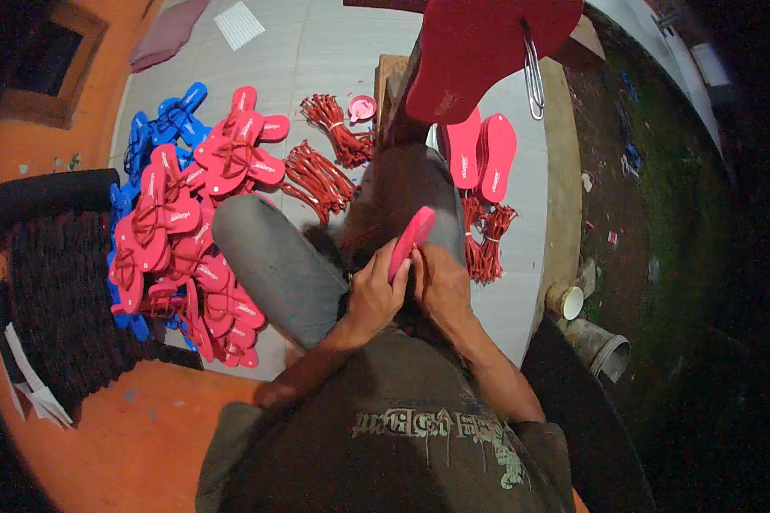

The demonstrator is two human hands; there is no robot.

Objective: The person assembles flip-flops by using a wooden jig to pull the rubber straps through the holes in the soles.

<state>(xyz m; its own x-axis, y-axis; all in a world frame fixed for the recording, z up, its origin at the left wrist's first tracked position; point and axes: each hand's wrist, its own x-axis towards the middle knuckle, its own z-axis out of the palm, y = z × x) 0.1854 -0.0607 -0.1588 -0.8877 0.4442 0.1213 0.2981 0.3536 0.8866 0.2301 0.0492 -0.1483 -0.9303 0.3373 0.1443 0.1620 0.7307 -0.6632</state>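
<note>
I sit on the floor with a pink-red flip-flop sole (411,236) held on edge over my lap. My left hand (375,291) grips its lower end from the left. On the right of the sole, my right hand (441,286) presses its fingers against the same end. Whether a strap is in my fingers is hidden. A pile of finished pink-red flip-flops (192,222) lies to my left beside my grey-trousered knee (265,248).
Blue flip-flops (158,128) lie behind the pile. Bundles of red straps (321,175) lie ahead, more red straps (486,239) and bare pink soles (483,150) at right. A small pink cup (362,107), a wooden stand (393,85) with a red board and metal hook (534,81), a dark mat (60,291).
</note>
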